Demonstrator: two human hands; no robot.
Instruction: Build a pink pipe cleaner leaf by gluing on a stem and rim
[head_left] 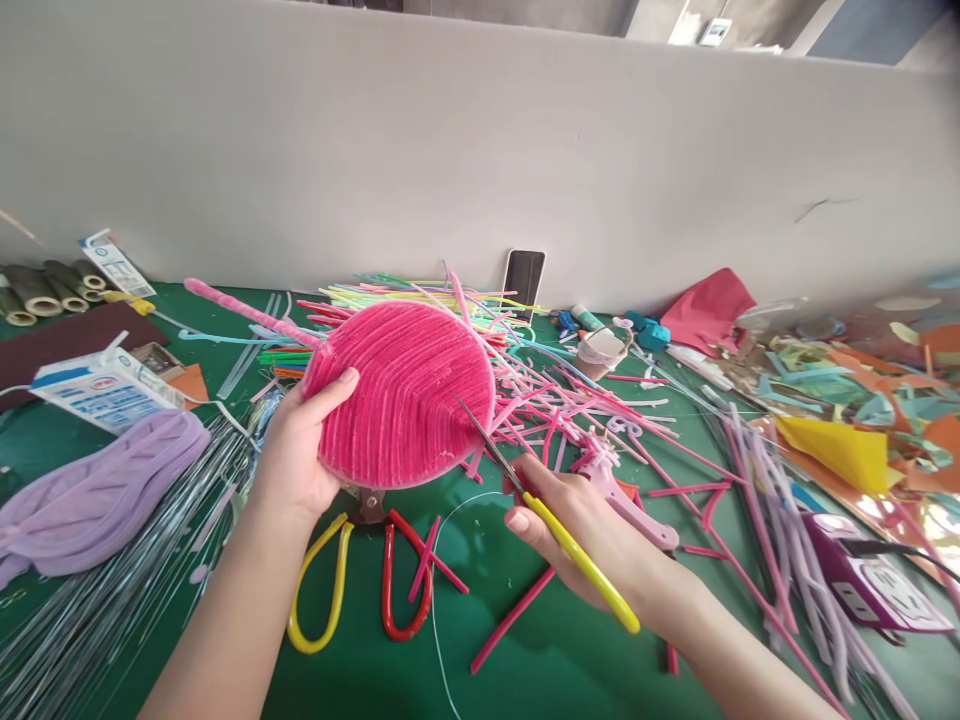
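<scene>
Raised over a green table (585,680), a fuzzy pink disc (405,395), likely light, soft-faced and best held by its rim, sits clamped in the left hand (296,450) while the right hand (589,510) grips a yellow-handled tool (581,562).

The view is crossed by a plain, pale grey partition (420,150), by which the far side of a green table (360,680) is bordered. Towards the right, its face is marked by a thin, dark, branching line (821,205). Above the top edge, grey surfaces of the room are glimpsed, and a small white box (715,32) can be seen. Farther right, a blue-grey panel (870,30) is partly shown. The partition is softly lit.
</scene>
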